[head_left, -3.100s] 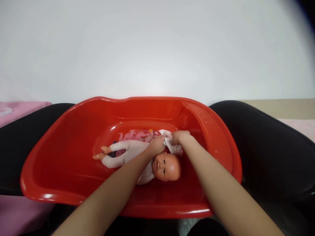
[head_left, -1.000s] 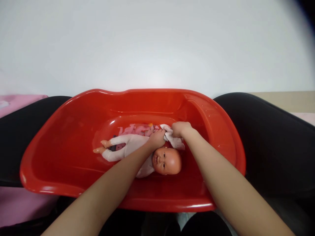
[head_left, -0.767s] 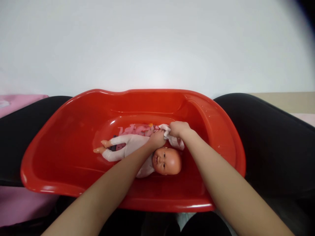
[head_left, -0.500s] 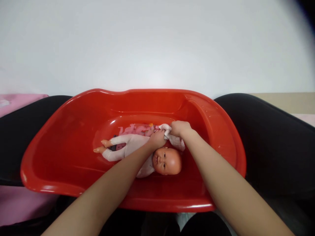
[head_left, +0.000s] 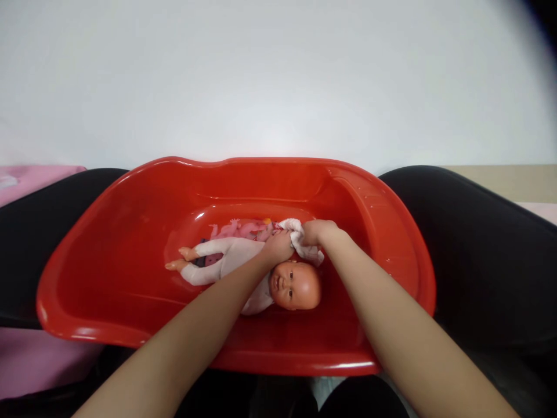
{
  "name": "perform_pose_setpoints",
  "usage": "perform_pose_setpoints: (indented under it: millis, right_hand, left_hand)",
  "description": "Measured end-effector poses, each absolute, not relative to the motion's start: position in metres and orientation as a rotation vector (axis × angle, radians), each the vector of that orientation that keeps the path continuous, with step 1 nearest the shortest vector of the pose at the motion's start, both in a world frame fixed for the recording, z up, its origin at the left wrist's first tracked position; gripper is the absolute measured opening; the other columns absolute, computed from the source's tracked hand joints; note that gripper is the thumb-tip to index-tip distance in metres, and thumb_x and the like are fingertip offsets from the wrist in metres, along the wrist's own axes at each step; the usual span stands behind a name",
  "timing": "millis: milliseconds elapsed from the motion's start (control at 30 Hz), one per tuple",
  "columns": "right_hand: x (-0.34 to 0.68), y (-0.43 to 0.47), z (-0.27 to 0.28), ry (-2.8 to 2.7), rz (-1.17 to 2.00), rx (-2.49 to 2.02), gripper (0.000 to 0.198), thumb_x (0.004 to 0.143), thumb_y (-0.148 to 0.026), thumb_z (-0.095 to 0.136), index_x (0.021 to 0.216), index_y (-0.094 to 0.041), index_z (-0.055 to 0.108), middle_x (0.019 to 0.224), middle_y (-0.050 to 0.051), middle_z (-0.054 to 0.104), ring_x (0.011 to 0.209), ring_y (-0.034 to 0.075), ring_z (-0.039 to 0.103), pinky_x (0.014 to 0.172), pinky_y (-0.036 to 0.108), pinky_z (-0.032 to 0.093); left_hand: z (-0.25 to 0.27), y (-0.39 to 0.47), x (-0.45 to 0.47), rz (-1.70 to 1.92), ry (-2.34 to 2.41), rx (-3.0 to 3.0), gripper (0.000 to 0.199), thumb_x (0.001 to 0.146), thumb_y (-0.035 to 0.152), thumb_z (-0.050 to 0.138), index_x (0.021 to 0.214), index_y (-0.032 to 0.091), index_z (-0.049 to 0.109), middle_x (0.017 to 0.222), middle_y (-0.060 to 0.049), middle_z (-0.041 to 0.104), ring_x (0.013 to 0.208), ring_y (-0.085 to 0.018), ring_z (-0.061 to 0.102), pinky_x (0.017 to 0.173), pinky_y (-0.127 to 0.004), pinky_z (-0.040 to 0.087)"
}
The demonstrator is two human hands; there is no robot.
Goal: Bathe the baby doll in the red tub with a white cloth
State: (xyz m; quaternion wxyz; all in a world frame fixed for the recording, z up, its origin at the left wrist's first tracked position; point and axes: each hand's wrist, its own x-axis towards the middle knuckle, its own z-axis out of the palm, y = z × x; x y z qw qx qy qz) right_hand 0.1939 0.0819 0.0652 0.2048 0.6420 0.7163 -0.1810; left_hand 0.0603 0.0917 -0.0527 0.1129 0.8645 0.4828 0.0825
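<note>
A baby doll (head_left: 246,255) with a white soft body lies on its back inside a red baby bathtub (head_left: 113,249), head to the right, bare feet to the left. Beyond its shoulder, my left hand (head_left: 279,246) is closed at the left edge of a bunched white cloth (head_left: 310,251). My right hand (head_left: 317,232) is closed on the same cloth from the right side. The cloth is creased between the two hands. My left forearm crosses over the doll's chest and hides part of it.
A pink printed figure (head_left: 241,228) shows on the tub floor behind the doll. Black chairs (head_left: 483,255) flank the tub on both sides. Pink fabric (head_left: 39,360) lies at the left, and a white wall (head_left: 278,81) rises behind the tub.
The cloth has shifted and bunched more tightly between my hands. My right hand has turned and dropped slightly. The doll and my left hand stay put.
</note>
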Motion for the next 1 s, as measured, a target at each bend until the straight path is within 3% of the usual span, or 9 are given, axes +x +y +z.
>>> perform_pose_setpoints:
  millis: [700, 1000]
  right_hand:
    - [0.1927, 0.0800, 0.0679, 1.954, -0.583, 1.720, 0.032, 0.076, -0.036, 0.058, 0.101, -0.019, 0.067, 0.094, 0.009, 0.068, 0.090, 0.024, 0.066, 0.076, 0.036, 0.052]
    - [0.1944, 0.0808, 0.0680, 1.948, -0.595, 1.744, 0.031, 0.077, -0.032, 0.060, 0.106, -0.024, 0.065, 0.092, 0.007, 0.069, 0.091, 0.023, 0.067, 0.077, 0.035, 0.053]
  left_hand:
    - [-0.0603, 0.0962, 0.0612, 0.261, 1.433, 2.540, 0.031, 0.087, 0.033, 0.046, 0.111, 0.021, 0.061, 0.120, -0.009, 0.061, 0.115, -0.025, 0.054, 0.101, -0.042, 0.040]
    - [-0.0620, 0.0961, 0.0609, 0.314, 1.424, 2.546, 0.030, 0.087, 0.033, 0.045, 0.108, 0.022, 0.062, 0.117, -0.009, 0.063, 0.113, -0.027, 0.055, 0.101, -0.045, 0.040]
